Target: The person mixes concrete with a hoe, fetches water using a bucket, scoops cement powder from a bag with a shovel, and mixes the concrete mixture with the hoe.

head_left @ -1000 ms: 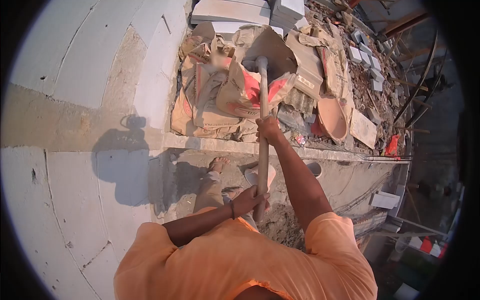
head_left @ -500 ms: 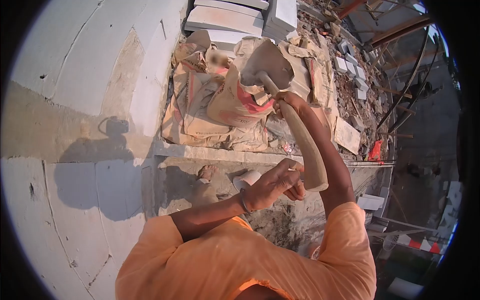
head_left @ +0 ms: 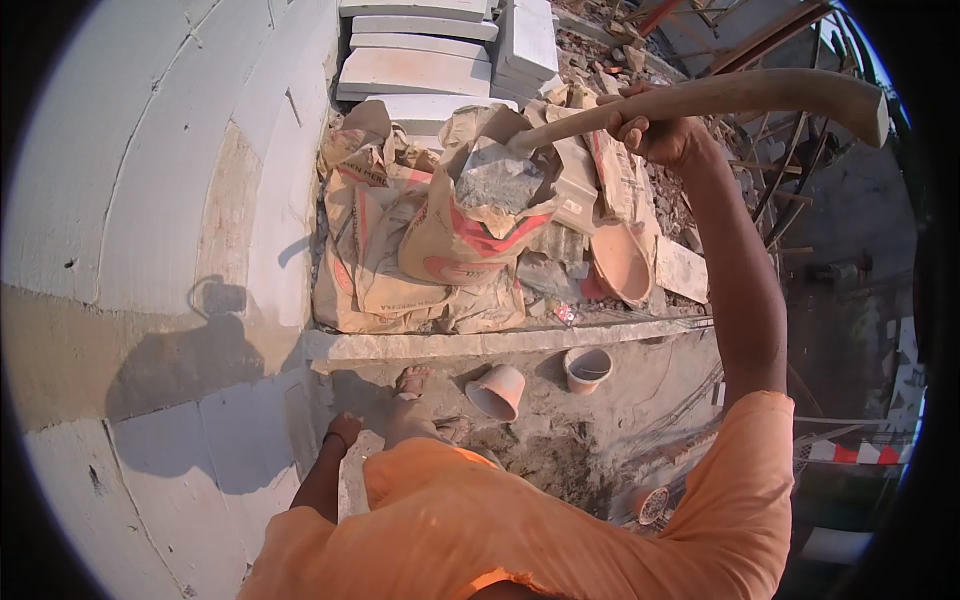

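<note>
My right hand (head_left: pixel 655 128) is wrapped around the wooden handle of a hoe (head_left: pixel 760 92), held out nearly level with its thick curved end to the right. The hoe's lower end is inside an open paper cement bag (head_left: pixel 455 240), where a grey blade shows against grey powder. My left hand (head_left: pixel 345 428) hangs low by my side, close to the block wall, its fingers curled in. I see nothing in it.
White blocks (head_left: pixel 415 70) are stacked behind the bag. Flattened paper sacks (head_left: pixel 365 255) lie around it. A pinkish basin (head_left: pixel 620 262) leans at its right. Two buckets, one tipped (head_left: pixel 497 392) and one upright (head_left: pixel 588 370), stand below the concrete ledge (head_left: pixel 500 338). A light block wall (head_left: pixel 90 130) rises left.
My right hand has swung up and right, tilting the hoe handle from steep to nearly level. My left hand has dropped from near the handle's end to my side.
</note>
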Demonstrator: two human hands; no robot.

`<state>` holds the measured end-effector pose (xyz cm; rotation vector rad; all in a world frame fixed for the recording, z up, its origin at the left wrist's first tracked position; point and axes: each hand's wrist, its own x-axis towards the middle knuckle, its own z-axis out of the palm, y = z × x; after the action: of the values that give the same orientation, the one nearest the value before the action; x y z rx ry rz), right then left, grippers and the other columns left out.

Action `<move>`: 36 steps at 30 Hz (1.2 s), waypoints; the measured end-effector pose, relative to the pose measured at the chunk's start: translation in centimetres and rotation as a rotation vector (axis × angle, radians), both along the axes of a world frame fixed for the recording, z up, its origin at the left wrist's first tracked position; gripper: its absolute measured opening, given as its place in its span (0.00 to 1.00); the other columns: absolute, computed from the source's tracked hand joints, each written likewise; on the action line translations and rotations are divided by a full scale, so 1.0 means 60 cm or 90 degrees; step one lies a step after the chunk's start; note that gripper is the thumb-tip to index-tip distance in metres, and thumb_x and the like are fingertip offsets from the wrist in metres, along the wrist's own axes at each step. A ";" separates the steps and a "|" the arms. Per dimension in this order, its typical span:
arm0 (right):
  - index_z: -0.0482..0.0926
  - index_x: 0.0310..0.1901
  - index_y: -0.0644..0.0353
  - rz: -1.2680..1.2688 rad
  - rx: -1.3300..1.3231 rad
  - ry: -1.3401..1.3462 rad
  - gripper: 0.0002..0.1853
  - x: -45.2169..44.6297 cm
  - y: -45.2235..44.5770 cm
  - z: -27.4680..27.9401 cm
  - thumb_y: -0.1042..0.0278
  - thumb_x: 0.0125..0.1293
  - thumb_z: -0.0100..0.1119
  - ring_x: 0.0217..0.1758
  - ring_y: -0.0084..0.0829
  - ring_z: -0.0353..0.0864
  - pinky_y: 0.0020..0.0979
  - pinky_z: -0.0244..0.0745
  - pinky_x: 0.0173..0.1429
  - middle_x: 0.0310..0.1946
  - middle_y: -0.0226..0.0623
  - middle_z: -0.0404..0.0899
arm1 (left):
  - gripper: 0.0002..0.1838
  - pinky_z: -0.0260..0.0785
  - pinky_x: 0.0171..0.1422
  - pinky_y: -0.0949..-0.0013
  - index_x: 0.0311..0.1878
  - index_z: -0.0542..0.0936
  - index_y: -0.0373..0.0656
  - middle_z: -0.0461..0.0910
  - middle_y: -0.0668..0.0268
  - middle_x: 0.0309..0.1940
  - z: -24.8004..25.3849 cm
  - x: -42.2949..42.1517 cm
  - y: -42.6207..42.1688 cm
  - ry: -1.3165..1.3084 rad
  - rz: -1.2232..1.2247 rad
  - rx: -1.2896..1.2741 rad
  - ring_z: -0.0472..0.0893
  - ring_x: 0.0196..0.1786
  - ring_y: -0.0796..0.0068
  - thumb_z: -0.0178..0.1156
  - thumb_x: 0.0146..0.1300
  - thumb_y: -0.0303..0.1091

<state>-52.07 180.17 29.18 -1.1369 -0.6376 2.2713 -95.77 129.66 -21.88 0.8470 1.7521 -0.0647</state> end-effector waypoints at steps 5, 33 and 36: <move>0.67 0.59 0.71 0.011 0.077 0.021 0.26 0.048 0.004 0.083 0.56 0.69 0.44 0.19 0.23 0.72 0.29 0.81 0.29 0.36 0.54 0.72 | 0.13 0.72 0.50 0.56 0.46 0.81 0.59 0.81 0.75 0.47 -0.167 -0.156 -0.169 0.217 -1.099 0.040 0.81 0.51 0.70 0.53 0.62 0.47; 0.64 0.49 0.53 -1.132 -0.035 -0.114 0.15 0.067 -0.695 -0.351 0.55 0.65 0.44 0.15 0.25 0.61 0.38 0.68 0.12 0.28 0.34 0.64 | 0.31 0.73 0.57 0.63 0.61 0.67 0.31 0.77 0.54 0.49 0.570 0.467 0.417 -0.562 -0.483 0.145 0.78 0.52 0.61 0.50 0.70 0.53; 0.65 0.51 0.57 -1.261 -0.139 -0.044 0.19 0.031 -0.878 -0.379 0.55 0.64 0.43 0.18 0.27 0.63 0.36 0.68 0.16 0.28 0.34 0.65 | 0.33 0.74 0.56 0.60 0.62 0.67 0.33 0.76 0.52 0.52 0.607 0.557 0.303 -0.630 -0.643 -0.096 0.78 0.54 0.57 0.46 0.70 0.56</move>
<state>-50.21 127.48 6.46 -1.0144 0.6281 0.5341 -62.37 147.82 14.52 1.2791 0.3028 -0.3675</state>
